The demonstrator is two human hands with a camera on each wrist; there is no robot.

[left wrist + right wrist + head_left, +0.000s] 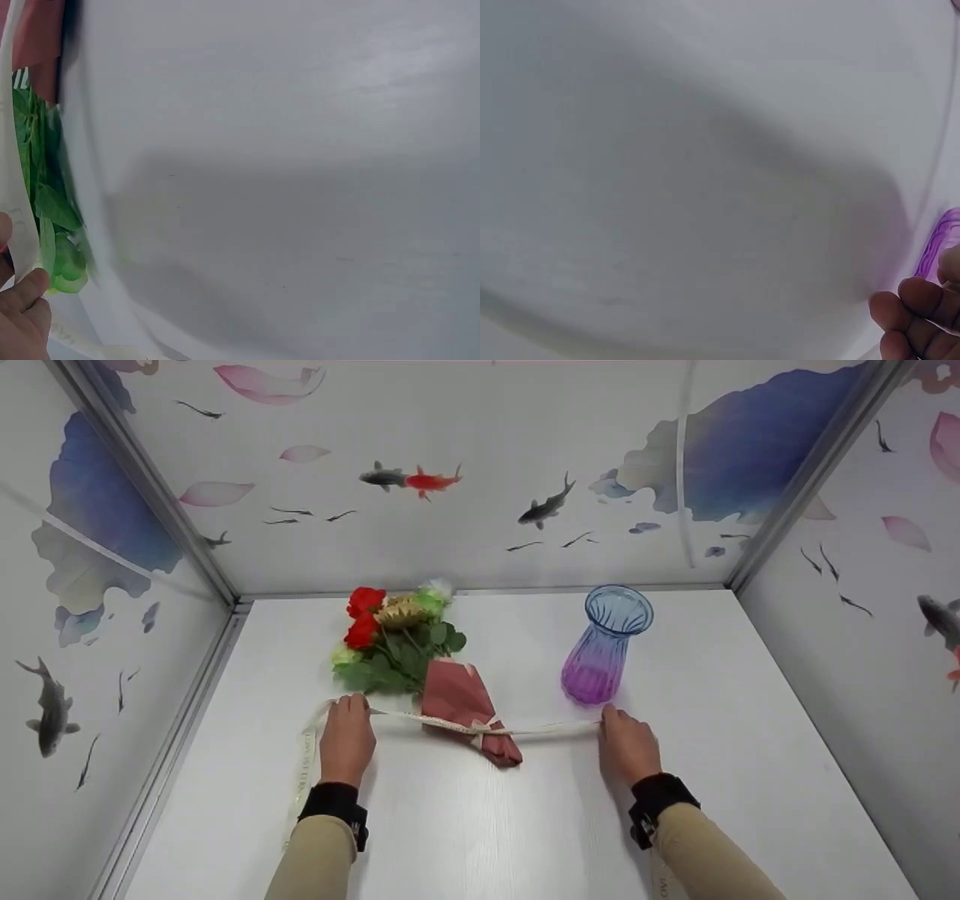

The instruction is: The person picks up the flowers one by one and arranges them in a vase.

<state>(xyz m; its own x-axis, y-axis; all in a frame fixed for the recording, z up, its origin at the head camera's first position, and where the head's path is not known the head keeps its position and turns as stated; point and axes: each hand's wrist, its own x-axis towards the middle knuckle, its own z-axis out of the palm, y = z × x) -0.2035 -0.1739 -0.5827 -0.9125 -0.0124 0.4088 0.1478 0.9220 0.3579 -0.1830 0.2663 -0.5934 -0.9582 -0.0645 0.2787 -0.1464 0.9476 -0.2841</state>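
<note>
A bouquet of artificial flowers point(397, 641) lies on the table, its stems wrapped in dark pink paper point(456, 690). Round the narrow end of the wrap runs a cream ribbon point(551, 728), crossed in a knot and stretched out to both sides. My left hand point(348, 739) pinches the ribbon left of the wrap, below the green leaves point(56, 206). On the other side my right hand point(628, 744) pinches the opposite length, close to the base of the vase. Loose ribbon tails hang past both hands towards the front.
A ribbed glass vase point(609, 645), blue above and purple below, stands at the right rear. White panels printed with fish and petals point(480, 510) enclose the white table point(487, 840) at the back and both sides.
</note>
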